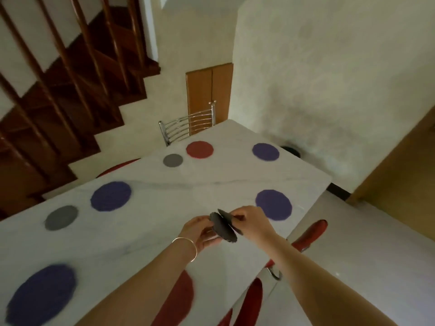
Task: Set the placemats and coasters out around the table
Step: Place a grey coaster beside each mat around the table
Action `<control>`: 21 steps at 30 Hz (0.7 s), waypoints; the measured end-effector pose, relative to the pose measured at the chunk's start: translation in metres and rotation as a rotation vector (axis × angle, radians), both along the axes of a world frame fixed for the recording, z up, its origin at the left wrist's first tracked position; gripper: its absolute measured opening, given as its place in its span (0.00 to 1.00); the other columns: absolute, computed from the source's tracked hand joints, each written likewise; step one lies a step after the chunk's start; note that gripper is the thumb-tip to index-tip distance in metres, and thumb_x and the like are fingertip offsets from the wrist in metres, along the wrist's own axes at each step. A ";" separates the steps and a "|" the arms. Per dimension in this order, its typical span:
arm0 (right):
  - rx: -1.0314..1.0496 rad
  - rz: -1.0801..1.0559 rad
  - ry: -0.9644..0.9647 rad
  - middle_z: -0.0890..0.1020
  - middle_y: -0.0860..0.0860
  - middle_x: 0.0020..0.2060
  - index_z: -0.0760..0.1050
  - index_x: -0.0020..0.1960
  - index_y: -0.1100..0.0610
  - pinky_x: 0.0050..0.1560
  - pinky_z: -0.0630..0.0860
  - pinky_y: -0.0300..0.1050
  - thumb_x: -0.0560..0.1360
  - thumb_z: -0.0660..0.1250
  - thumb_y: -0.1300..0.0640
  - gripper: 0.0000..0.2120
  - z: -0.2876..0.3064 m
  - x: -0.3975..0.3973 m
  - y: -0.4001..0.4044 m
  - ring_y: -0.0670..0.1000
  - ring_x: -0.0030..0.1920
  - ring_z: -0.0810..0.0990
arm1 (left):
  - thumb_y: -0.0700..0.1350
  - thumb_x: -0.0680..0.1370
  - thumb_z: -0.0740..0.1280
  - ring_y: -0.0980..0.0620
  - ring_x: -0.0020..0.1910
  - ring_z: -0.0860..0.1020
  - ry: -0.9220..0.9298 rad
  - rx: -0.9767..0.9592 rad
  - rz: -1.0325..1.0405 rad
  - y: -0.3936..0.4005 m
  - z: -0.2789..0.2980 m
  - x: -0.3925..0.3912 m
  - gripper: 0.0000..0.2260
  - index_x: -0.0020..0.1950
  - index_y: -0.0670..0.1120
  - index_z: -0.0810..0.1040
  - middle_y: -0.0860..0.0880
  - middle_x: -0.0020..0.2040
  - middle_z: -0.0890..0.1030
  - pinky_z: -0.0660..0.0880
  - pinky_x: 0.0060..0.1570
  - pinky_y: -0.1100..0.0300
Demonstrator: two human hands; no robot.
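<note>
Your left hand (200, 231) and right hand (249, 222) meet above the near middle of the white marble-look table (164, 231), both holding a small stack of dark grey coasters (224, 228). The coasters are thin, round discs with slightly scalloped edges. Your left fingers curl under the stack, and your right thumb and fingers pinch the top disc, tilted up and away from the rest.

Flat round mats with a felt-like, matte look lie on the smooth tabletop: a purple placemat (273, 204) just beyond your right hand, another (110, 196) at the left, and a third (265, 151) far right. A red placemat (199, 149) lies at the far end with a grey coaster (173, 160) beside it. A second grey coaster (61, 217) lies near the left purple mat.
</note>
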State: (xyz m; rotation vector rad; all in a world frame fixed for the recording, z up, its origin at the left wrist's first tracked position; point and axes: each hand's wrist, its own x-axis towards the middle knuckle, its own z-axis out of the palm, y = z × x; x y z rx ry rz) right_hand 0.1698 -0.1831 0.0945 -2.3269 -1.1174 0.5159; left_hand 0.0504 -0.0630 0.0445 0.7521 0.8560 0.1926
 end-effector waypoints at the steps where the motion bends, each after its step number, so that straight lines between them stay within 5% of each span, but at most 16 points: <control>1: -0.002 0.043 -0.001 0.79 0.59 0.28 0.72 0.29 0.61 0.31 0.64 0.45 0.73 0.61 0.60 0.14 -0.002 0.006 0.010 0.52 0.28 0.71 | 0.33 0.74 0.64 0.43 0.34 0.84 0.007 -0.002 0.047 0.006 -0.001 -0.003 0.06 0.48 0.39 0.77 0.40 0.34 0.84 0.81 0.32 0.52; 7: 0.115 0.290 -0.011 0.68 0.56 0.27 0.68 0.29 0.61 0.31 0.59 0.46 0.74 0.58 0.46 0.22 -0.024 0.005 0.056 0.51 0.28 0.63 | 0.32 0.75 0.62 0.41 0.41 0.80 0.065 -0.035 0.491 0.028 -0.015 -0.057 0.07 0.45 0.41 0.77 0.38 0.43 0.81 0.80 0.30 0.53; 12: 0.131 0.522 -0.160 0.77 0.53 0.36 0.79 0.42 0.59 0.34 0.70 0.45 0.74 0.60 0.62 0.08 -0.057 0.005 0.060 0.55 0.38 0.76 | 0.31 0.75 0.62 0.43 0.41 0.79 0.089 -0.002 0.768 -0.001 -0.019 -0.101 0.08 0.42 0.42 0.76 0.41 0.42 0.79 0.81 0.29 0.52; 16: 0.109 0.669 -0.289 0.81 0.52 0.49 0.78 0.56 0.57 0.44 0.78 0.50 0.76 0.60 0.60 0.12 -0.083 0.000 0.046 0.53 0.52 0.77 | 0.31 0.75 0.62 0.46 0.31 0.82 0.086 -0.027 0.885 -0.025 -0.020 -0.110 0.09 0.41 0.43 0.76 0.42 0.37 0.80 0.80 0.28 0.53; 19: 0.035 0.772 -0.404 0.82 0.54 0.47 0.79 0.52 0.60 0.37 0.81 0.49 0.70 0.68 0.64 0.10 -0.108 -0.004 0.030 0.57 0.51 0.81 | 0.31 0.75 0.61 0.47 0.28 0.82 0.063 -0.094 0.954 -0.044 -0.034 -0.116 0.09 0.41 0.43 0.76 0.44 0.30 0.82 0.80 0.26 0.53; 21: -0.088 0.840 -0.427 0.80 0.55 0.55 0.76 0.57 0.60 0.46 0.80 0.50 0.73 0.64 0.64 0.13 -0.127 -0.006 0.020 0.56 0.59 0.77 | 0.31 0.75 0.62 0.47 0.28 0.82 0.075 -0.128 0.961 -0.057 -0.044 -0.119 0.09 0.41 0.44 0.76 0.45 0.28 0.82 0.80 0.26 0.52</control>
